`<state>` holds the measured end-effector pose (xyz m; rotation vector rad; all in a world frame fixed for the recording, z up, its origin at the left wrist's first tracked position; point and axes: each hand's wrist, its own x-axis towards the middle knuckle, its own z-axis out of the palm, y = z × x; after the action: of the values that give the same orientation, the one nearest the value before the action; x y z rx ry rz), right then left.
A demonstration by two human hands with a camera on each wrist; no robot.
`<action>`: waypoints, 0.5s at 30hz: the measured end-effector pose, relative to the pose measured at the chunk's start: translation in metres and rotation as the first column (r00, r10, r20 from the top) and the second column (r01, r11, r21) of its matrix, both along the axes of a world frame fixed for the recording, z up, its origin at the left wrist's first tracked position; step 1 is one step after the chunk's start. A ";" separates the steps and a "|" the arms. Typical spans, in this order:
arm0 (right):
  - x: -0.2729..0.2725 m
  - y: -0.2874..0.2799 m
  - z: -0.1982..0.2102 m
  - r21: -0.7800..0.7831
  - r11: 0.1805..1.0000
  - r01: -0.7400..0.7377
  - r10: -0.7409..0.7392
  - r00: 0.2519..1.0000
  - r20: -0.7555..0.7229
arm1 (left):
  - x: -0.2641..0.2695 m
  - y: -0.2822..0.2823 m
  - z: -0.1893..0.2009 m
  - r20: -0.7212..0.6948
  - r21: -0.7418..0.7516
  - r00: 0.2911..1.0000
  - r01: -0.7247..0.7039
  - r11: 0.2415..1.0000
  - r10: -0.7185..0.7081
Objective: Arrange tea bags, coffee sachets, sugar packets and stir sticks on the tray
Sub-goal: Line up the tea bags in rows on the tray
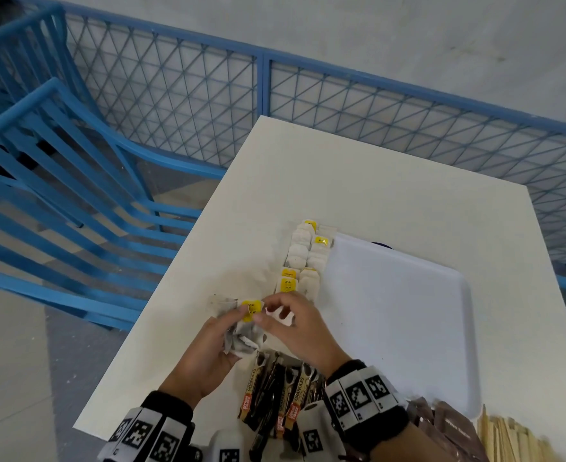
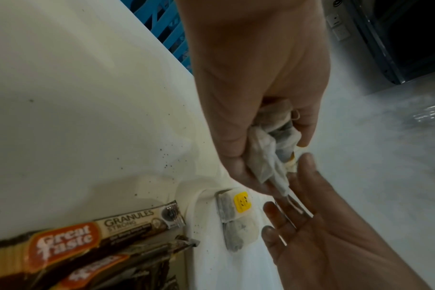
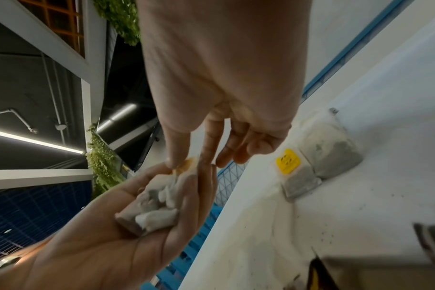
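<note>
**Hands sorting a clump of tea bags beside the tray**

Left hand cups a small clump of tea bags, fingers curled under and around them, held above the table near its left edge. Right hand pinches the yellow tag at the top of the clump between thumb and forefinger; other fingers loose. Step in hand, by my reading: pulling one bag free to lay it down.

Row of tea bags already lies along the left rim of the white tray. Coffee sachets sit near the table's front edge, below the hands. Brown packets and wooden stir sticks are at lower right, apparently off the tray.

Risks:
- Strings and tags look tangled; a pull on one tag could drag out several bags or drop the clump.
- Paper is thin; a hard tug may tear a bag. Dark specks already dot the surface near the row.
- Hands hover close to the laid row; a careless set-down could knock it askew.
</note>
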<state>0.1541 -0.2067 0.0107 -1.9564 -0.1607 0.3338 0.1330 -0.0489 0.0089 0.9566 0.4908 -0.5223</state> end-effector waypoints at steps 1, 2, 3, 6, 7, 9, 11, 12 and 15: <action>-0.001 0.001 -0.002 -0.008 1.000 -0.007 0.007 1.000 -0.002 | 0.000 0.000 0.000 0.008 0.013 1.000 0.019 1.000 -0.019; -0.001 0.003 -0.004 -0.010 1.000 0.003 -0.003 1.000 -0.009 | -0.001 0.000 0.000 0.012 0.018 1.000 0.028 0.999 -0.029; -0.002 0.003 -0.006 -0.007 1.000 0.019 -0.019 1.000 -0.018 | -0.001 -0.001 0.000 0.014 0.026 0.999 0.034 0.999 -0.034; -0.003 0.004 -0.007 0.009 0.997 0.075 -0.074 0.997 -0.032 | -0.002 -0.001 0.000 0.031 0.030 0.998 0.053 0.998 -0.053; -0.004 0.003 -0.007 0.027 0.995 0.091 -0.090 0.995 -0.037 | -0.003 -0.001 0.000 0.037 0.031 0.998 0.059 0.998 -0.060; -0.004 0.003 -0.006 0.079 0.991 0.105 -0.100 0.993 -0.057 | -0.003 0.000 -0.001 0.035 0.052 0.997 0.060 0.997 -0.061; -0.003 0.002 -0.005 0.125 0.987 0.103 -0.093 0.992 -0.080 | -0.004 0.000 -0.001 0.028 0.065 0.999 0.045 0.997 -0.047; -0.003 0.002 -0.004 0.141 0.985 0.102 -0.090 0.992 -0.090 | -0.004 0.000 -0.002 0.028 0.059 0.999 0.036 0.998 -0.038; -0.004 0.003 -0.005 0.186 0.977 0.103 -0.083 0.990 -0.110 | -0.005 -0.001 -0.001 0.032 0.047 0.999 0.023 0.999 -0.024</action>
<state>0.1504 -0.2038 0.0059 -1.7464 -0.0329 0.3426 0.1280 -0.0496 0.0076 1.0154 0.4652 -0.5175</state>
